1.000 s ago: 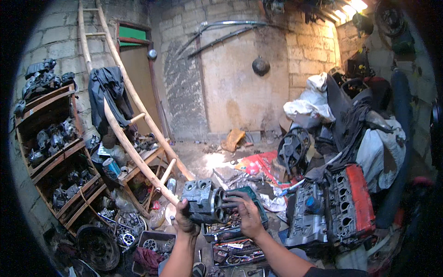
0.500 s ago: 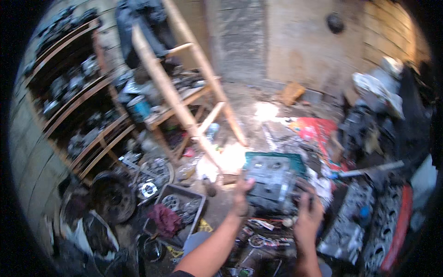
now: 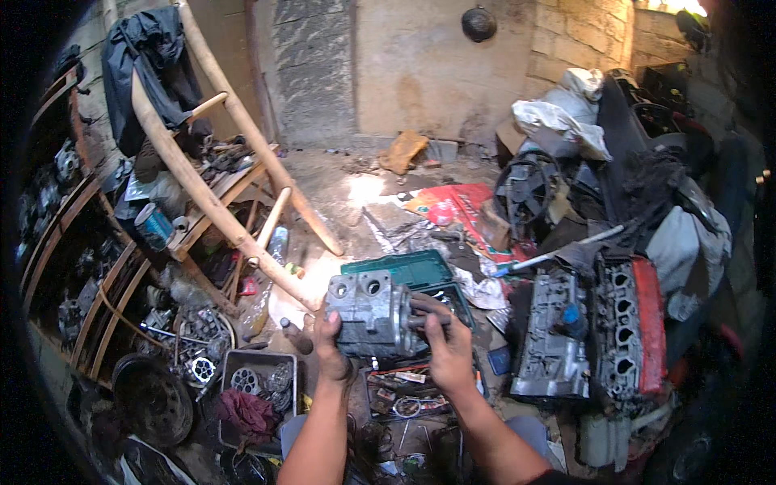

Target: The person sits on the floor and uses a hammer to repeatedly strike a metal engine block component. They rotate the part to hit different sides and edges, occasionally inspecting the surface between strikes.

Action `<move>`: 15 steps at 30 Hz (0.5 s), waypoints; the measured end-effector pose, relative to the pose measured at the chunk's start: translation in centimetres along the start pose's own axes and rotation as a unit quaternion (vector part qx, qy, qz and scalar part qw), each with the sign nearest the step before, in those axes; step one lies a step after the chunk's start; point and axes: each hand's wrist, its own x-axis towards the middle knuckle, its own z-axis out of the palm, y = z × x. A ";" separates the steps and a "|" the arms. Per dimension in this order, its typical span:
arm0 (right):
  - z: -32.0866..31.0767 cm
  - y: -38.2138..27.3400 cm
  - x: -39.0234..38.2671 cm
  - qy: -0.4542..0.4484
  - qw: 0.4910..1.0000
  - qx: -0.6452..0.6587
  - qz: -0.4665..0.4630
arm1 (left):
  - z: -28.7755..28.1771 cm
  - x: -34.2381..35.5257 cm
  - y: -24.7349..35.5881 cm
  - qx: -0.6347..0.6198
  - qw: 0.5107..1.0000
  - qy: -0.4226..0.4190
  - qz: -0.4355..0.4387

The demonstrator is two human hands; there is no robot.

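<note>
A heavy grey metal housing, which looks like a hydraulic pump [image 3: 368,317], is held up in front of me. Two round holes show on its upper face, and a short shaft sticks out at its right end. My left hand [image 3: 330,349] is closed against its left end, thumb up along the side. At the other end my right hand [image 3: 444,339] grips the shaft, with thumb and fingers around it. Behind and partly below the pump lies an open green toolbox [image 3: 404,269], and a tray of hand tools [image 3: 408,396] sits beneath, partly hidden.
A wooden ladder [image 3: 190,182] leans at left beside shelves of parts [image 3: 61,275]. A grey bin [image 3: 293,368] with a maroon rag [image 3: 246,412] stands lower left. Engine cylinder heads [image 3: 554,339] lie at right. White sacks [image 3: 566,121] are piled far right.
My view has swung to the right, so the surroundings sit further left. The pump stays between both hands; my right hand, spread beside it before, now closes on its shaft.
</note>
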 end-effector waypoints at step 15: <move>-3.6 0.3 -0.3 -0.008 1.000 -0.014 -0.013 | 2.6 -1.1 -1.5 0.077 0.994 -0.071 0.027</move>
